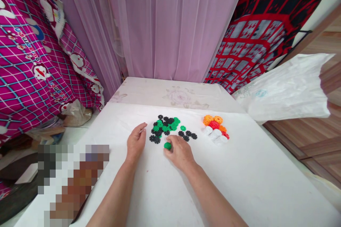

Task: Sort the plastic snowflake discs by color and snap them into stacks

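Discs, black and green, lie just beyond the right hand, which pinches a green piece; the left hand, thumb and fingers apart, flanks their left.

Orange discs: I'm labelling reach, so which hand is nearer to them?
Right. The right hand, holding a green piece, is left of the orange discs and nearer the person; the left hand is farther left, beside the black discs.
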### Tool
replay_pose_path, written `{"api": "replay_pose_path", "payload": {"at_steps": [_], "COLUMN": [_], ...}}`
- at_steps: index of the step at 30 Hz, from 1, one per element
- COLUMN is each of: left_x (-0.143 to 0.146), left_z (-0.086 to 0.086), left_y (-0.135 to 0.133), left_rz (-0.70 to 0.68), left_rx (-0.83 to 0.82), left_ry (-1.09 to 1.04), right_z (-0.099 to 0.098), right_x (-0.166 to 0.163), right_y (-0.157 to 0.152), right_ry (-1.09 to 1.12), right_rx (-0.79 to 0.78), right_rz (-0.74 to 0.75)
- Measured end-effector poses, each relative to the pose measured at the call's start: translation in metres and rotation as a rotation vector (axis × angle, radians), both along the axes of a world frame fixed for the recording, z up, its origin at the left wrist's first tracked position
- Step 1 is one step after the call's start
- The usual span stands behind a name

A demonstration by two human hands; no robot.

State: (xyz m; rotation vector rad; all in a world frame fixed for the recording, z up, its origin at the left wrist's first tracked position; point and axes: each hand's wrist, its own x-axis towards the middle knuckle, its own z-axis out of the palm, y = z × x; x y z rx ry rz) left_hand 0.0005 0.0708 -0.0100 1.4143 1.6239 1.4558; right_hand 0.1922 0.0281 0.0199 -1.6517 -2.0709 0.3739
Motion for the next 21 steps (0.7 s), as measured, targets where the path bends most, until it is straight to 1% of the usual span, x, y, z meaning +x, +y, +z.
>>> {"api": "replay_pose_path", "payload": {"at_steps": [13, 17, 19, 21], "left_x": [0.0, -0.001, -0.001, -0.001], "left_z": [-0.002, -0.002, -0.002, -0.002], "left_y": [0.001, 0.001, 0.001, 0.001], "left_rz": [-0.001, -0.006, -0.006, -0.006], "left_rx": [0.004, 0.019, 0.018, 0.015], "left_ry": [-0.001, 0.001, 0.005, 0.01], "right_z": [0.001, 0.003, 0.006, 0.01], "right_x": [0.003, 0.007, 0.012, 0.019], "right_y": [0.001, 0.001, 0.007, 0.016], "right_ry": [0.024, 0.071, 0.105, 0.103], "right_rx": [-0.027, -0.017, -0.009, -0.001], "right_rz": [0.001, 0.004, -0.019, -0.092]}}
